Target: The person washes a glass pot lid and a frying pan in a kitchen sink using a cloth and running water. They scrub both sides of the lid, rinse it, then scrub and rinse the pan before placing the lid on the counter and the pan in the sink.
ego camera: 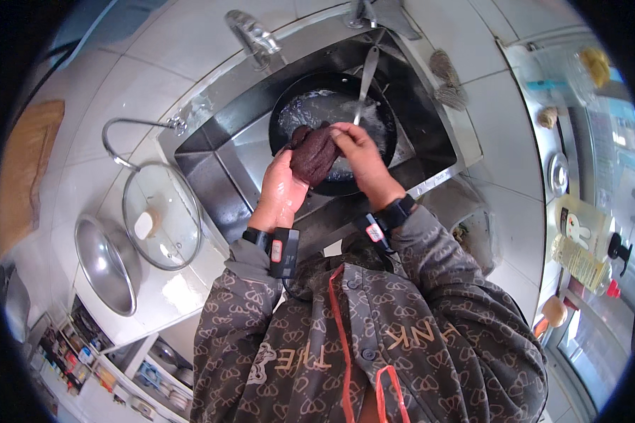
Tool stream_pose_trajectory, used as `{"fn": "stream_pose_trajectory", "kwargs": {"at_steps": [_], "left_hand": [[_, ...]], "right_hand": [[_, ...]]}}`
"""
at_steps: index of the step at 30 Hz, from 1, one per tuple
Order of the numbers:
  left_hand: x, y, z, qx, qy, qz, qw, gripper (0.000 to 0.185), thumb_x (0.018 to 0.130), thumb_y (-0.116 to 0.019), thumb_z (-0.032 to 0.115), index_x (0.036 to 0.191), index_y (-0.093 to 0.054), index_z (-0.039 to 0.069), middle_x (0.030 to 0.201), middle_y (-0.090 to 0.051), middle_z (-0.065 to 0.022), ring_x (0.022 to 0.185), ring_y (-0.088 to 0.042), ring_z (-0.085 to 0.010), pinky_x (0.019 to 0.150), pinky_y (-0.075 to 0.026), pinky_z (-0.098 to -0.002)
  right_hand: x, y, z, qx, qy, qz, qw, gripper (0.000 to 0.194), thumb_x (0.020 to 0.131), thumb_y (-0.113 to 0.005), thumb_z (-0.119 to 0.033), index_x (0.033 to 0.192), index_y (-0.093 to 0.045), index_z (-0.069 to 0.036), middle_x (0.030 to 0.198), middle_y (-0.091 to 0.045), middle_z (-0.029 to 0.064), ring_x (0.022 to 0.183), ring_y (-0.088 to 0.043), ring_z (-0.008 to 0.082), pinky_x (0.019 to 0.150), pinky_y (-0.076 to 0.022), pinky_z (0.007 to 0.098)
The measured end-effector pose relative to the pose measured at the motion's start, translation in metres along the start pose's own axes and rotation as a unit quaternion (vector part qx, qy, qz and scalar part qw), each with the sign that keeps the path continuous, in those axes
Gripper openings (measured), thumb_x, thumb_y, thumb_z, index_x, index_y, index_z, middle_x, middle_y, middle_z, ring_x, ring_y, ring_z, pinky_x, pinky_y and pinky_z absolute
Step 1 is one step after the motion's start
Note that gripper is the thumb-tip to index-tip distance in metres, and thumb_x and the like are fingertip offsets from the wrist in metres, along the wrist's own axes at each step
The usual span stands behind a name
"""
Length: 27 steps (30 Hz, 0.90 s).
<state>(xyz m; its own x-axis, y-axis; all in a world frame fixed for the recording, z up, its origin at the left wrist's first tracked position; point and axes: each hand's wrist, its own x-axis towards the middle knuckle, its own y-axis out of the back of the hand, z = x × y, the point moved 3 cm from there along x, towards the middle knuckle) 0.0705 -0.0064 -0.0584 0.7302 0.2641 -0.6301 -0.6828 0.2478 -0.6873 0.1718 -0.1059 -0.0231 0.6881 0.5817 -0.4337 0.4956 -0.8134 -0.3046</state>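
A dark reddish-brown cloth (315, 154), bunched up, is held between both hands above a black pan (275, 127). Its lower left side rests in my left hand (284, 185), which is wet. With thumb and fingers, my right hand (362, 158) grips the cloth's upper right edge. Soapy-looking water (309, 108) lies in the pan, which stands in a stainless steel sink (428, 121). A metal-handled utensil (369, 74) leans in the pan behind my right hand; its lower end is hidden.
A chrome faucet (251, 37) rises behind the sink. To the left are a glass lid (161, 248) and a steel bowl (106, 264). Two scrubbing pads (447, 79) lie on the right ledge. Pump bottles (582, 259) line the windowsill. A wooden board (29, 174) leans far left.
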Motion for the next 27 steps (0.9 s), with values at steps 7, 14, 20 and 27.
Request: {"fn": "stream_pose_trajectory", "kwargs": {"at_steps": [7,14,20,27], "left_hand": [[-0.008,-0.016,0.000,-0.058,0.074,-0.046,0.994,0.039,0.095,-0.040,0.028,0.122,-0.051,0.002,0.119,-0.059,-0.0136,0.109,-0.058,-0.0278,0.094,-0.045,-0.0448],[-0.034,-0.017,-0.005,0.031,0.158,-0.018,0.987,0.058,0.090,-0.050,0.053,0.119,-0.050,0.003,0.120,-0.056,-0.0115,0.116,-0.052,-0.0258,0.097,-0.040,-0.0505],[-0.036,-0.036,-0.004,-0.021,0.026,-0.084,0.996,0.045,0.088,-0.060,0.046,0.116,-0.055,0.012,0.117,-0.057,-0.0047,0.109,-0.054,-0.0180,0.091,-0.047,-0.0381],[-0.045,-0.030,0.016,-0.152,0.098,-0.053,0.982,0.036,0.086,-0.066,0.034,0.111,-0.059,0.008,0.096,-0.062,-0.0073,0.078,-0.059,-0.0160,0.069,-0.052,-0.0297]], "right_hand": [[0.008,0.002,0.013,0.115,-0.037,-0.081,0.989,0.047,0.087,-0.065,-0.032,0.120,-0.052,-0.001,0.109,-0.059,0.0079,0.101,-0.054,0.0155,0.090,-0.0423,0.0285],[0.025,0.007,-0.012,-0.181,0.196,0.058,0.962,0.034,0.081,-0.071,-0.022,0.104,-0.057,-0.001,0.091,-0.060,0.0075,0.084,-0.057,0.0165,0.076,-0.0463,0.0290],[-0.046,-0.029,-0.019,-0.382,0.375,-0.055,0.843,0.055,0.071,-0.071,-0.011,0.122,-0.048,-0.005,0.109,-0.056,0.0165,0.099,-0.053,0.0375,0.086,-0.0435,0.0419],[-0.029,0.003,-0.034,-0.113,0.146,-0.123,0.975,0.064,0.085,-0.067,-0.020,0.139,-0.035,-0.007,0.126,-0.051,0.0076,0.121,-0.045,0.0206,0.106,-0.0298,0.0386]]}}
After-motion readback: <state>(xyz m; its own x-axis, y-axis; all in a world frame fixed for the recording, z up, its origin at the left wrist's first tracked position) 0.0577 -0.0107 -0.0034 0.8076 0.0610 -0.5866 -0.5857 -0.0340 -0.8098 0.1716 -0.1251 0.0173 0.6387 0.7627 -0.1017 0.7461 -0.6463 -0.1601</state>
